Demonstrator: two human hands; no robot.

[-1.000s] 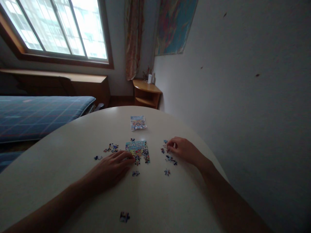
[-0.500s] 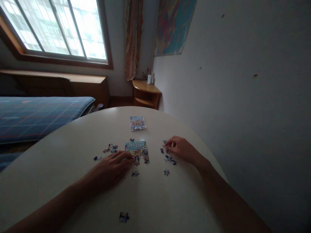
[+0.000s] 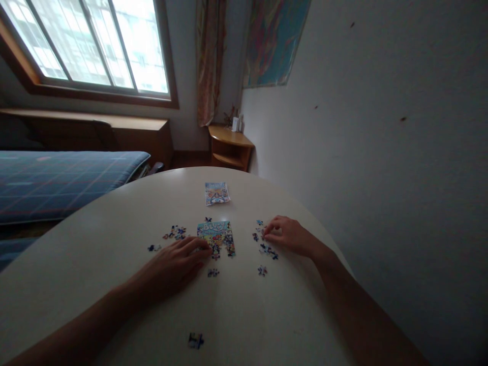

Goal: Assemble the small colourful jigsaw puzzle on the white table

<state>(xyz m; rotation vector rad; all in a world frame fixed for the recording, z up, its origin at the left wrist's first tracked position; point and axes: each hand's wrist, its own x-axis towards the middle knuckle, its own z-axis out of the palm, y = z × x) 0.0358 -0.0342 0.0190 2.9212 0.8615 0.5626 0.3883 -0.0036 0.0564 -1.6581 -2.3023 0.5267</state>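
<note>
I see my left hand (image 3: 173,264) lying flat and slack on the round white table (image 3: 114,229), fingertips touching the partly built colourful cardboard jigsaw (image 3: 216,236) at mid-table. My right hand (image 3: 290,236) curls over small loose jigsaw pieces (image 3: 266,249); I cannot tell whether it pinches one.

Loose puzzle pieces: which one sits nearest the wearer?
The lone piece lowest in the view, by itself on bare table. Every other loose piece lies farther away, around the assembled puzzle.
</note>
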